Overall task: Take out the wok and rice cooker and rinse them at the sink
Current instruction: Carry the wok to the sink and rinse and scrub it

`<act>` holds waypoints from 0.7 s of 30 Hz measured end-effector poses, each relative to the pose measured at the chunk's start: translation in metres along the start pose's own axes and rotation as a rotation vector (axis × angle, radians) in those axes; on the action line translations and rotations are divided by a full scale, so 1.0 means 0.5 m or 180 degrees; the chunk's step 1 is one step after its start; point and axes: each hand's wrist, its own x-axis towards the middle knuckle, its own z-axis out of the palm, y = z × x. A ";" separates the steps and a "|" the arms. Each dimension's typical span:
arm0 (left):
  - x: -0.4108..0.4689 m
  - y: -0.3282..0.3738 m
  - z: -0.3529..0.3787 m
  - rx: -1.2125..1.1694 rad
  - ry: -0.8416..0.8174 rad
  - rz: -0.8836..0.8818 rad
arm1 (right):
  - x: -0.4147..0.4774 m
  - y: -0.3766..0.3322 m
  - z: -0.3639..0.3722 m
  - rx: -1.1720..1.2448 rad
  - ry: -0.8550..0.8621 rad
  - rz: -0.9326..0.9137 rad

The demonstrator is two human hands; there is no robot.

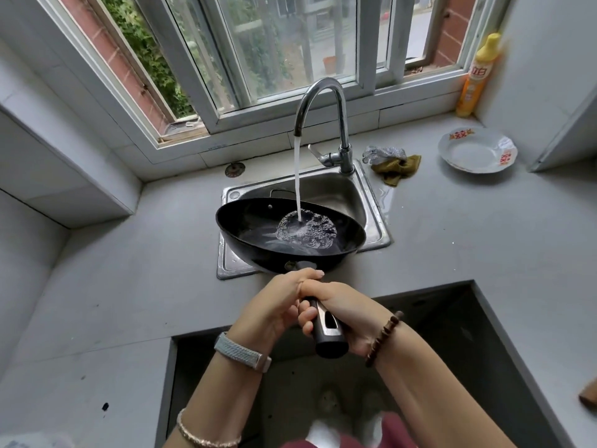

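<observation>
A black wok (255,231) hangs tilted over the steel sink (371,208), held by its dark handle (328,331). Both hands are wrapped round that handle: my left hand (274,305) grips it near the pan, and my right hand (345,312) grips it just behind. Water runs from the curved faucet (323,101) into the wok and pools in its bottom. No rice cooker is in view.
A white plate (475,150) sits on the grey counter (113,286) at the back right, with a yellow detergent bottle (475,79) on the sill corner. A steel scrubber (382,153) and an olive cloth (399,168) lie beside the faucet. A dark cut-out (458,334) opens in the counter below me.
</observation>
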 end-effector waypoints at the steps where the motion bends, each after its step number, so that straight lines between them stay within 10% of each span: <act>1: 0.000 -0.002 0.004 -0.0045 -0.0042 0.0007 | -0.005 -0.002 -0.002 -0.0054 0.0038 -0.0007; 21: -0.013 -0.008 0.004 -0.0220 -0.0199 0.0248 | -0.029 -0.022 0.004 -0.0434 0.0111 0.0208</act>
